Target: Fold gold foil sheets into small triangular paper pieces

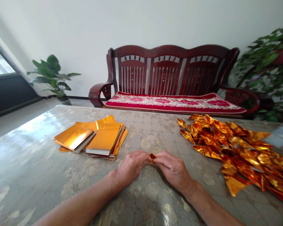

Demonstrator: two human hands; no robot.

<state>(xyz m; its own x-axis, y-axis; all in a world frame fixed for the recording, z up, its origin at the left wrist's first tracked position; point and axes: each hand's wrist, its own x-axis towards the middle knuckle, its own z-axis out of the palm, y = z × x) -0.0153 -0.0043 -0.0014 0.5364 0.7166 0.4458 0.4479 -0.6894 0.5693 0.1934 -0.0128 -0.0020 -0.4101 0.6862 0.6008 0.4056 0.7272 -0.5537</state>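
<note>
Between my two hands, just above the table, is a small folded piece of gold foil paper (152, 157). My left hand (134, 164) pinches its left end, and my right hand (173, 169) pinches the right end. Only the middle of the piece shows; the fingers cover the rest. Beyond my left hand lie flat stacks of gold foil sheets (104, 138), pale on their undersides. To the right of my right hand spreads a heap of folded gold foil pieces (228, 141) with pointed ends.
The table (85, 188) has a glossy patterned cover. Behind it stands a dark red wooden bench (166, 73) with a red floral cushion (174, 102). A potted plant (53, 75) is at the left, a leafy plant (271, 62) at the right. A blurred clear item (280, 136) lies near the heap.
</note>
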